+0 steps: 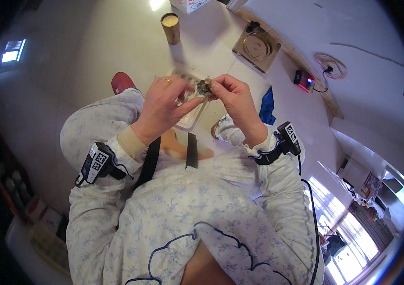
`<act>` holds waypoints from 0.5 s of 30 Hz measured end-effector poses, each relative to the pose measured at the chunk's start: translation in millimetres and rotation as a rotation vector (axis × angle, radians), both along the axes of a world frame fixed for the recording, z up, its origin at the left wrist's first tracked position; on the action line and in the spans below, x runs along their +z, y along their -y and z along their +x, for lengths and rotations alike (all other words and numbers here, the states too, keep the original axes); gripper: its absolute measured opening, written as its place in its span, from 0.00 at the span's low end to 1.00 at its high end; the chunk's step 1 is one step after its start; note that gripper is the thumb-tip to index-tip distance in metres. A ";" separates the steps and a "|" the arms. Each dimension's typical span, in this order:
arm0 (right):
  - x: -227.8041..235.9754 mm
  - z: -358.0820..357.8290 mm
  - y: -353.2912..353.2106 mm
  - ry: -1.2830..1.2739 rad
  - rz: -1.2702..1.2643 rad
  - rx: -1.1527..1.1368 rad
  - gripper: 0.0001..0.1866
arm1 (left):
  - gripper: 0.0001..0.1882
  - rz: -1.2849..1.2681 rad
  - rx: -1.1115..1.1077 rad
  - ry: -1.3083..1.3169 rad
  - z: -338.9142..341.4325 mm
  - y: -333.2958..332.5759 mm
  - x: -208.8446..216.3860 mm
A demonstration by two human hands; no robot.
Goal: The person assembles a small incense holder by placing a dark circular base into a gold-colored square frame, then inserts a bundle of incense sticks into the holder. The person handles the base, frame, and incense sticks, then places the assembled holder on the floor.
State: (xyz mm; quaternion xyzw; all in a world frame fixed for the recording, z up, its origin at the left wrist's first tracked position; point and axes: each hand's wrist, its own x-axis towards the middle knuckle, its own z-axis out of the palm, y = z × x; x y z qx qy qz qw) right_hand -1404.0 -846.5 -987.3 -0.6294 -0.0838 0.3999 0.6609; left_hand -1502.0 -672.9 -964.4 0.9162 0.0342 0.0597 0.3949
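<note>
Over a pale tray (190, 124), both hands are close together. My right hand (235, 97) pinches a small dark flower-shaped piece (204, 87) between thumb and fingers. Just left of it is my left hand (165, 97), its thumb stretched out under the piece and its fingers bent and apart from the thumb. Its fingertips are smeared by motion, and I cannot tell whether they touch the piece. A yellow ring is on one of its fingers. The tray's contents are mostly hidden behind my hands.
On the floor ahead stands a tall gold-brown cup (171, 31). A flat brown box (257, 46) lies beyond to the right, with a blue cloth (267, 107) nearer. Along the wall is a red device (303, 81) with a cord. A red shoe (123, 82) shows at left.
</note>
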 end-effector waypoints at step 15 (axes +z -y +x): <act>-3.7 -2.2 -1.0 0.026 0.012 -0.113 0.12 | 0.21 -0.354 -0.010 0.052 -1.3 5.0 -7.1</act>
